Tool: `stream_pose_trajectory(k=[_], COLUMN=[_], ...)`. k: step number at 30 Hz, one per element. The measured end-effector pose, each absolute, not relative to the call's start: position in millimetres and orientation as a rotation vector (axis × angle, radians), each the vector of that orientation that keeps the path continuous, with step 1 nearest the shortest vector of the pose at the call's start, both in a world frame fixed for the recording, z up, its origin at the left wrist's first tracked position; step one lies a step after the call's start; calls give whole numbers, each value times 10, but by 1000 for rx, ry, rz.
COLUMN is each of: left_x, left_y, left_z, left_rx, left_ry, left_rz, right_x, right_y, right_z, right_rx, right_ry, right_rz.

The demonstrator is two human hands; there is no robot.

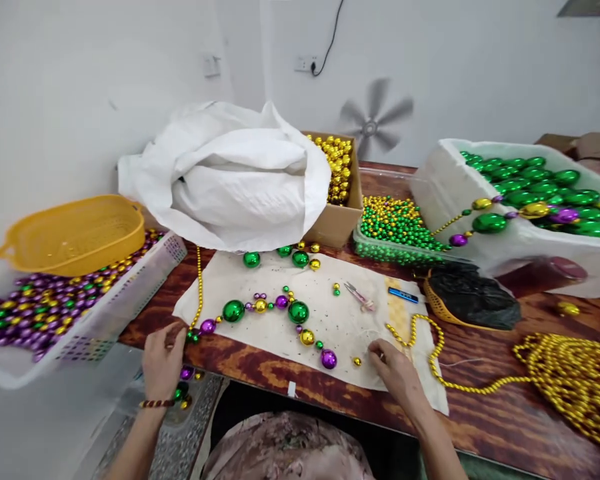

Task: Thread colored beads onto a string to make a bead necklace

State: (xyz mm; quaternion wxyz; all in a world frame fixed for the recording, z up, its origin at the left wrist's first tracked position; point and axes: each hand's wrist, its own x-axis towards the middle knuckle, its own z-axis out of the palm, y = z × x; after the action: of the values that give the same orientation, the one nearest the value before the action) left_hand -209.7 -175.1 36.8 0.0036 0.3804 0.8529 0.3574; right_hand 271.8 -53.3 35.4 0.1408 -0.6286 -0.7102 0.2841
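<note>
Head view: left hand curled beside a bead strand laid across off-white cloth; right hand half-curled near a loose gold bead; neither grip can be told; scissors placed beyond, yellow basket set far left

I count 2 lg green beads, 3 med purple beads, 2 med gold beads on my strand, 11–1 o'c; 1 pr snips, 1 o'c; 2 yellow baskets, 10 & 2.
</note>
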Motion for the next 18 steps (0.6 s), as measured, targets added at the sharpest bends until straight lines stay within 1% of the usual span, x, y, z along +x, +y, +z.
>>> stream_pose_trajectory(k=[3, 6, 8, 10, 12, 15, 18], left_x=[-1821, -1439, -1173, -925, -709, -459, -308], left_y=[-1520, -1011, -582, -165, 186, 553, 785], left_z=[570, 735, 792, 816, 822, 822, 811], left_rx=[1386, 1527, 1614, 1737, 1804, 1860, 1890], left_ry=[2585, 2254, 2092, 2070, 2054, 2061, 2170], left_rz=[1263, 1246, 1140, 960, 877, 773, 567], right_x=[2728, 2569, 2422, 2308, 2268, 2335, 2449], right_y=[-560, -540, -518, -503, -495, -486, -461], right_z=[351, 369, 389, 406, 415, 422, 444], right_rx=[-1703, -1573, -1507, -1460, -1418, -1369, -1316], right_ry=[-1868, -1638, -1505, -1379, -1252, -1092, -1006], right_rz=[1027, 1227, 1303, 1361, 1400, 1402, 1380])
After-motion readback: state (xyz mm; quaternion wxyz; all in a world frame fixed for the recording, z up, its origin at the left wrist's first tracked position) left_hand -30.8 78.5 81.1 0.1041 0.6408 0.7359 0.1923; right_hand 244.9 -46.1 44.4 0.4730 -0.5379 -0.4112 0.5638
